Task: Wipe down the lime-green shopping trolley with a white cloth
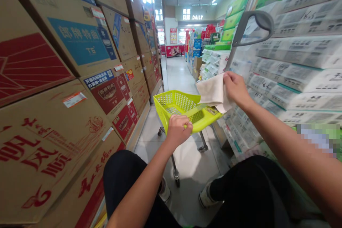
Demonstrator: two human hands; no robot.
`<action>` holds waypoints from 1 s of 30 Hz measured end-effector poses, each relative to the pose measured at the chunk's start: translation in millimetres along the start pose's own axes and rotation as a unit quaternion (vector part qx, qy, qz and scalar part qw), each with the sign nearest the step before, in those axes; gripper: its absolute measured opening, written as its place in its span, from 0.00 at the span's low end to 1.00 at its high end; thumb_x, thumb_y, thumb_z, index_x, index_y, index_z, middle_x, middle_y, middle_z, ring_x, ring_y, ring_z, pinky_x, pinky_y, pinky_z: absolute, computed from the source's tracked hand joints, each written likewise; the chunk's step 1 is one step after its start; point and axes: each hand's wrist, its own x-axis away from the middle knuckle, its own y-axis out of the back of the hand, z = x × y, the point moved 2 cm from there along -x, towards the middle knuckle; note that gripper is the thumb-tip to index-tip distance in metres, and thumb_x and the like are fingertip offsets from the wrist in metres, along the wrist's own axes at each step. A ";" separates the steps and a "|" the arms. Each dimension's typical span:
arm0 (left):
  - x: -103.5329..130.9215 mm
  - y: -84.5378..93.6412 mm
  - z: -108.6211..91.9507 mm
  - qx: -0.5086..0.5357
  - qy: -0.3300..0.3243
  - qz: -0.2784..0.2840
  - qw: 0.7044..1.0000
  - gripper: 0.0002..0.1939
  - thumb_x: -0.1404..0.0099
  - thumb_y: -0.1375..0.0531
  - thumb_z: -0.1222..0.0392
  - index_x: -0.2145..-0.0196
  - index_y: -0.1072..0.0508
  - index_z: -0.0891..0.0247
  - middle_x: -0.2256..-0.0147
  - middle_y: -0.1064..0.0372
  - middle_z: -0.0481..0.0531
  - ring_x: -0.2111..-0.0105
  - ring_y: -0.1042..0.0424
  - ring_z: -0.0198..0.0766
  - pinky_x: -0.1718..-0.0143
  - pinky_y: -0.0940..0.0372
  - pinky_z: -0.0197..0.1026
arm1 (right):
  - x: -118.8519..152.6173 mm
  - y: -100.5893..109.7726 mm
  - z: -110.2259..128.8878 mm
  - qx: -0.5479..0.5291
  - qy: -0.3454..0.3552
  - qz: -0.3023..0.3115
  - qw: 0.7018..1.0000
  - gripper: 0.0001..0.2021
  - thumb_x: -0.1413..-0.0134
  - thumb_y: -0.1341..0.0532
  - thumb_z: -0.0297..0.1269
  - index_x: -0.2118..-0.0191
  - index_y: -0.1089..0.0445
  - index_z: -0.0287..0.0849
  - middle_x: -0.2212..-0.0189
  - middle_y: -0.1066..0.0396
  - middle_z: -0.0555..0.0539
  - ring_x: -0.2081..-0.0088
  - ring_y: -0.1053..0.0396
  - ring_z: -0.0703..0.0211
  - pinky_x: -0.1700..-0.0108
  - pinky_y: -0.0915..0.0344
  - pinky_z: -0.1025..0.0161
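In front of my knees stands a small yellow-green shopping cart [204,123] with a perforated plastic basket and metal legs on castors. My left hand [179,128] is wrapped round the near rim of its handle. At the cart's right side my right hand [235,87] pinches a folded pale cloth [212,91]. The cloth hangs down against the handle's right end and covers part of it. Through the basket's holes the floor shows.
Stacked cardboard cartons [77,42] line the left side. On the right are piles of wrapped paper packs [294,67] and a ladder-like rail with a grey handle [252,28]. A tiled aisle [175,71] runs ahead between stacked goods.
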 end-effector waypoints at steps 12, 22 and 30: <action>-12.4 55.9 79.8 -0.100 0.087 -0.050 0.990 0.11 0.38 0.50 0.62 0.76 0.32 0.60 0.62 0.26 0.53 0.56 0.32 0.45 0.49 0.43 0.51 | 54.2 -19.8 -16.1 0.165 0.143 0.232 0.948 0.19 0.38 0.47 0.41 0.46 0.30 0.43 0.53 0.24 0.44 0.56 0.26 0.49 0.55 0.34 0.56; -39.6 34.0 41.1 -0.179 -0.028 0.052 0.982 0.35 0.38 0.43 0.38 0.39 0.38 0.56 0.45 0.34 0.59 0.49 0.33 0.51 0.51 0.40 0.49 | 49.1 -66.7 28.9 0.202 0.239 0.318 0.895 0.23 0.34 0.50 0.48 0.45 0.28 0.41 0.50 0.26 0.39 0.49 0.30 0.45 0.45 0.38 0.49; -56.9 20.7 68.6 -0.055 0.015 0.000 0.998 0.18 0.28 0.51 0.48 0.56 0.24 0.58 0.55 0.31 0.54 0.57 0.31 0.41 0.53 0.39 0.44 | 65.3 -47.8 14.0 0.252 0.195 0.221 0.922 0.38 0.48 0.37 0.49 0.33 0.45 0.41 0.39 0.39 0.35 0.41 0.40 0.35 0.43 0.41 0.42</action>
